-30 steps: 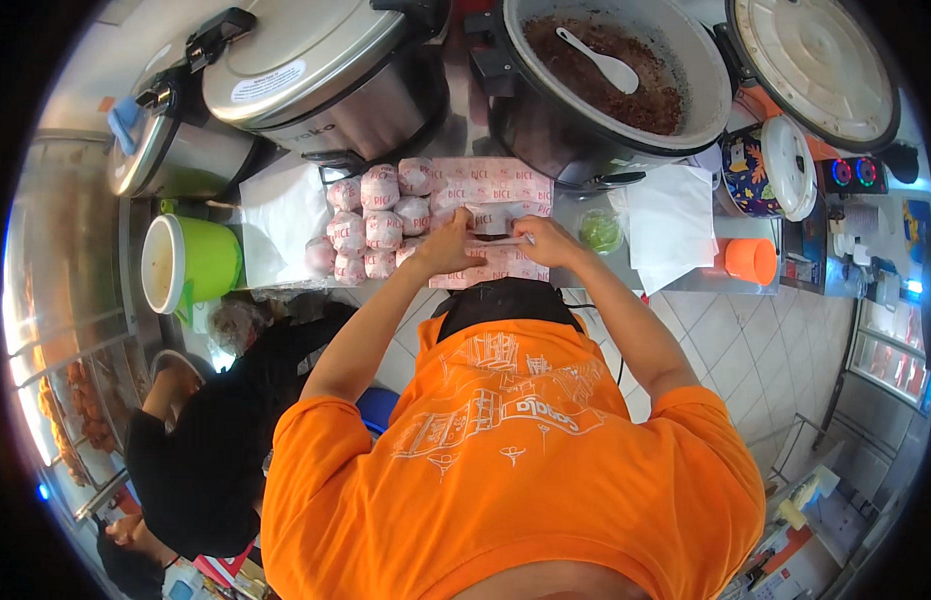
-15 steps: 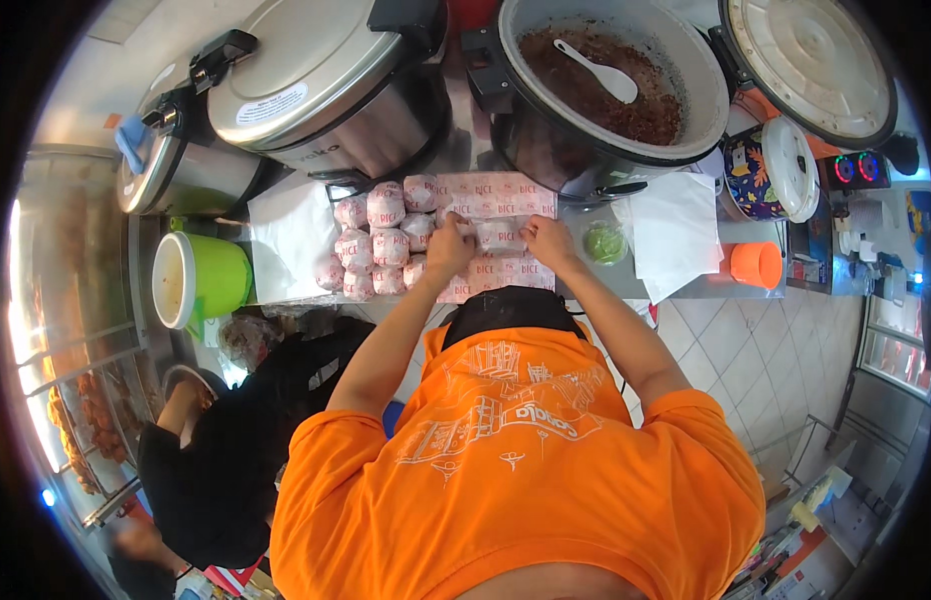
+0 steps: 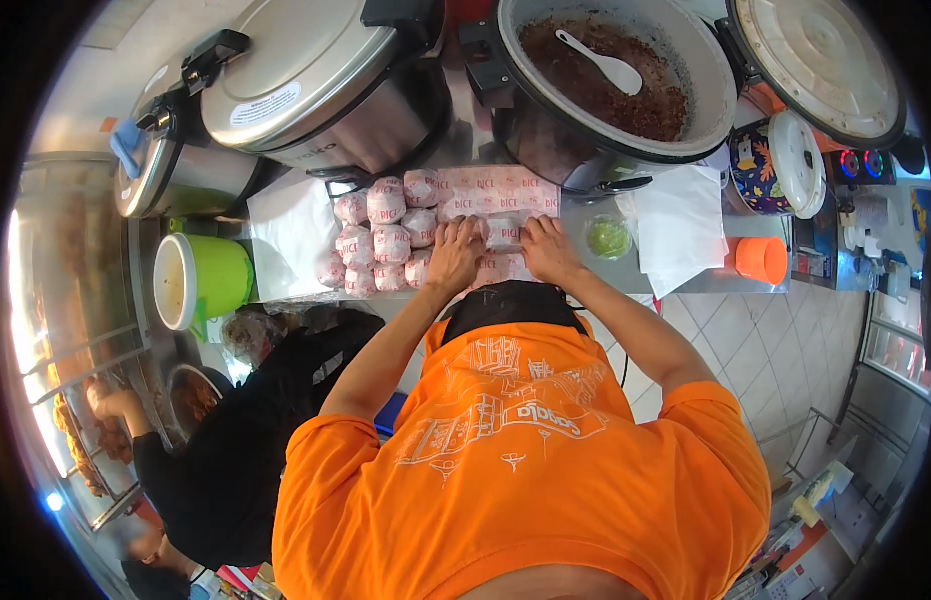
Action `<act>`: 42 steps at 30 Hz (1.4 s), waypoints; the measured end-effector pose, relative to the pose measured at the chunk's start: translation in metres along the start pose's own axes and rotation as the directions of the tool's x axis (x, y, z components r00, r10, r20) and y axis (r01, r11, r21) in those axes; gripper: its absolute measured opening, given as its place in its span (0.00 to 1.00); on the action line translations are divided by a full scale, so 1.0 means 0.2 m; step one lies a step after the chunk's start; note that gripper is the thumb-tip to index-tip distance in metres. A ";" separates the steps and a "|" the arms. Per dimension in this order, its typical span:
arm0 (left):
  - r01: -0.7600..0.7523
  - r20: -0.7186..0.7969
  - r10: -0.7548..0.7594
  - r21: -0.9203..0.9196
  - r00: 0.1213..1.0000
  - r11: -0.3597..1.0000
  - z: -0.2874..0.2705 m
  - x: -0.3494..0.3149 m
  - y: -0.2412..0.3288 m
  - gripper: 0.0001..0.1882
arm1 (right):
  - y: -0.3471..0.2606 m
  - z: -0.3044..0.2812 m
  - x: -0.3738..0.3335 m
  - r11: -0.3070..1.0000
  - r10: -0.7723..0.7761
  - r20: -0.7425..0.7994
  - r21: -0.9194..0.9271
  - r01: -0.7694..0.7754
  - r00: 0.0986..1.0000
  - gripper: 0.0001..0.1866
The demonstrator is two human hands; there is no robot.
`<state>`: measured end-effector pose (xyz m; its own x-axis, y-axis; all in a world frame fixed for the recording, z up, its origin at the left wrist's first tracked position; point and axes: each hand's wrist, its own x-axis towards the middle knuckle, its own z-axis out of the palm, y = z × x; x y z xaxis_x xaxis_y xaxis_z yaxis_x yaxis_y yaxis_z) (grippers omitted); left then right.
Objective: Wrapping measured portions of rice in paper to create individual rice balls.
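My left hand (image 3: 456,255) and my right hand (image 3: 552,252) press in from both sides on a small paper-wrapped bundle (image 3: 504,234) at the counter's front. The bundle sits on a sheet of pink-and-white printed wrapping paper (image 3: 506,185), which spreads out flat beyond it. My left fingers lie bent along its left side, my right fingers along its right side. What the paper holds is hidden. Left of my left hand, several finished round wrapped bundles (image 3: 391,243) stand close together, some stacked on others.
Behind the paper stands an open rice cooker (image 3: 586,150) with brownish rice and a white rice paddle (image 3: 611,70). A closed cooker (image 3: 356,130) is left of it. White paper sheets (image 3: 681,230), a green lump (image 3: 608,238) and an orange cup (image 3: 762,260) lie right. A co-worker (image 3: 221,450) stands left.
My left fingers have gone from a pinch to lying along the bundle, and the paper's near part has drawn in narrower. The co-worker's arm now reaches toward the glass case at left.
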<state>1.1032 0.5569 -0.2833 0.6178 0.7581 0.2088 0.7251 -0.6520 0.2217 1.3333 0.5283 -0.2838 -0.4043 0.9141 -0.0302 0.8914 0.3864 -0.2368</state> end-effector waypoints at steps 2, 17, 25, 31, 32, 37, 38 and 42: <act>-0.023 0.036 0.025 -0.039 0.999 0.999 0.07 -0.01 -0.07 0.09 | 0.02 0.03 0.01 0.998 0.035 0.070 0.047 -0.039 0.997 0.12; 0.311 0.233 -0.274 -0.140 0.933 0.940 0.12 0.07 -0.05 0.08 | 0.13 0.08 0.10 0.894 0.185 0.124 0.391 -0.220 0.975 0.10; 0.421 0.173 -0.386 -0.294 0.906 0.858 0.10 0.06 -0.03 0.06 | 0.16 0.07 0.06 0.891 0.083 0.042 0.444 -0.093 0.996 0.10; 0.335 0.019 -0.338 -0.196 0.941 0.922 0.09 0.07 0.00 0.05 | 0.09 0.01 0.14 0.698 0.376 0.283 0.539 -0.471 0.882 0.10; 0.320 -0.001 -0.325 -0.171 0.946 0.932 0.09 0.08 0.01 0.05 | 0.09 0.07 0.13 0.694 0.378 0.172 0.598 -0.401 0.910 0.10; 0.259 -0.103 -0.274 -0.132 0.956 0.957 0.09 0.10 0.00 0.05 | 0.09 0.09 0.14 0.875 0.252 0.024 0.422 -0.238 0.968 0.12; 0.261 -0.070 -0.275 -0.163 0.959 0.951 0.10 0.10 -0.02 0.05 | 0.08 0.08 0.14 0.901 0.251 -0.065 0.381 -0.208 0.966 0.11; 0.183 -0.012 -0.194 -0.285 0.981 0.941 0.09 0.13 -0.07 0.06 | 0.11 0.13 0.15 0.967 0.108 -0.375 0.253 -0.010 0.921 0.08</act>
<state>1.1140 0.5853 -0.2976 0.4615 0.8701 0.1730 0.7084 -0.4788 0.5186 1.3367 0.5606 -0.3146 -0.1993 0.9292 0.3112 0.8145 0.3337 -0.4746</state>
